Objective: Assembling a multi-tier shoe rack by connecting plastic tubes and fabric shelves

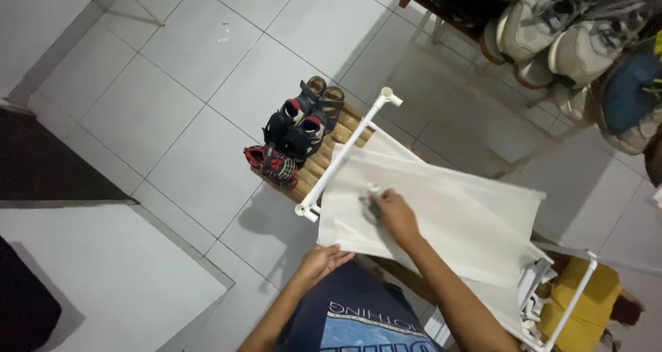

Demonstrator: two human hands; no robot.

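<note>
**Two hands on a white cloth over a small rack**

Head view: the person looks down at a sheet of white cloth [448, 214] spread flat across the top of a low rack. The right hand [394, 213] rests on the upper face of the cloth, near its left part, fingers curled down and pressing or pinching the fabric; whether any cloth is actually caught between the fingers cannot be told. The left hand [323, 261] is at the near edge of the cloth, fingers bent around that edge, holding it lightly from below.

A white plastic pipe [348, 152] runs slantwise along the left side of the cloth, with the fabric's edge lying just against it. A second white pipe [572, 302] shows at the lower right, beside the far corner of the cloth, with something yellow [586, 304] under it.

Left of the first pipe, a slatted wooden shelf [324, 160] carries small dark sandals [303, 117] and a red-and-black shoe [274, 166], set close together. At the upper right, grey and white sneakers [558, 35] crowd another shelf, well apart from the hands. The floor is pale tile [207, 83]. The person's dark blue shirt [358, 317] fills the lower middle.
</note>
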